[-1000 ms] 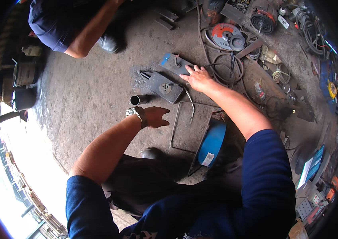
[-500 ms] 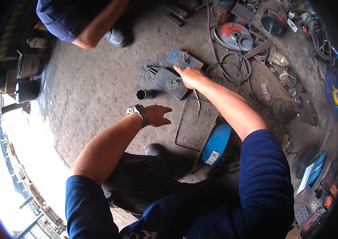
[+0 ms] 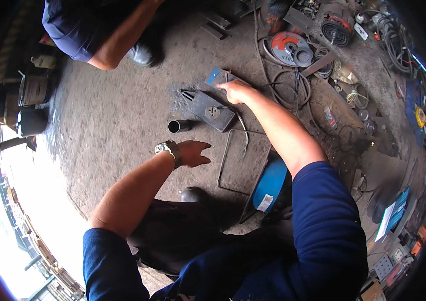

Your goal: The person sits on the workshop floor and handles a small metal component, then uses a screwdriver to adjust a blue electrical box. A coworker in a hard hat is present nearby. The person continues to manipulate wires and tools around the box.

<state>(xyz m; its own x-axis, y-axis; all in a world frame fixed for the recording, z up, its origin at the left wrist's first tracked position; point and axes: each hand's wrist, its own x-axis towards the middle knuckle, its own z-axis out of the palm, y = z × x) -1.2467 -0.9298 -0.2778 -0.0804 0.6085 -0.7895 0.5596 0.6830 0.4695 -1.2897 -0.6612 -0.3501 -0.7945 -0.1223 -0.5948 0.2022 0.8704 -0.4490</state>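
My left hand (image 3: 194, 153), with a metal-banded watch (image 3: 168, 148) at its wrist, hovers above the floor with nothing in it, thumb and fingers apart. A short dark pipe piece (image 3: 185, 126) lies just beyond it. My right hand (image 3: 236, 92) reaches over a flat metal plate (image 3: 233, 79) with a blue patch at one end. Its index finger is stretched toward the plate; whether it touches is unclear. The other fingers are partly hidden. Nearer to me lies a dark metal block (image 3: 202, 106) with two prongs and a round, holed disc (image 3: 213, 112) on top.
A bent rod frame (image 3: 219, 173) and a blue curved object (image 3: 271, 183) stand near my legs. Cables (image 3: 293, 95), grinding discs (image 3: 288, 47) and a motor (image 3: 337, 31) lie at the right. Another person's bent arm (image 3: 117, 47) and shoe (image 3: 142, 54) are at far left.
My right hand has shifted from the dark block's far edge onto the area above the blue-marked plate. My left hand has moved slightly. The whole view has tilted a little.
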